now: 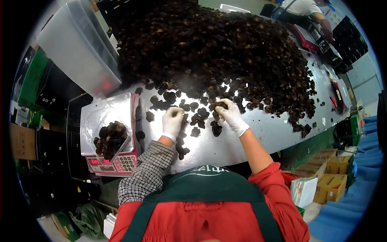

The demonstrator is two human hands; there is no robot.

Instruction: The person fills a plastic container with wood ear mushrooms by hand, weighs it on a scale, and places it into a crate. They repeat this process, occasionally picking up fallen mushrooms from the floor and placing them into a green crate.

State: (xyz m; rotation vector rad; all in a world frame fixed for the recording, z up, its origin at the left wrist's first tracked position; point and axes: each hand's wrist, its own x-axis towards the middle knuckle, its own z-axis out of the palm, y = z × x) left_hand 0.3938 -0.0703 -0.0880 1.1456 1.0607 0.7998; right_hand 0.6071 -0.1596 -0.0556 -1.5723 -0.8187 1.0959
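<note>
My right hand, in a white glove, pinches a dark brown mushroom over the metal table. My left hand, also gloved, is closed with fingers curled down near more dark pieces; whatever it may hold is hidden. Between the hands lie several loose mushrooms, crinkled like wood ear. Beyond them rises a large heap of the same mushrooms. To the left, a clear bag or tray of mushrooms rests on a digital scale with a red keypad and lit display.
A tall grey plastic bin stands behind the scale. The metal table extends right, where a red-handled tool lies. Another person works at the far right beside a second red scale. Cardboard boxes sit on the floor.
</note>
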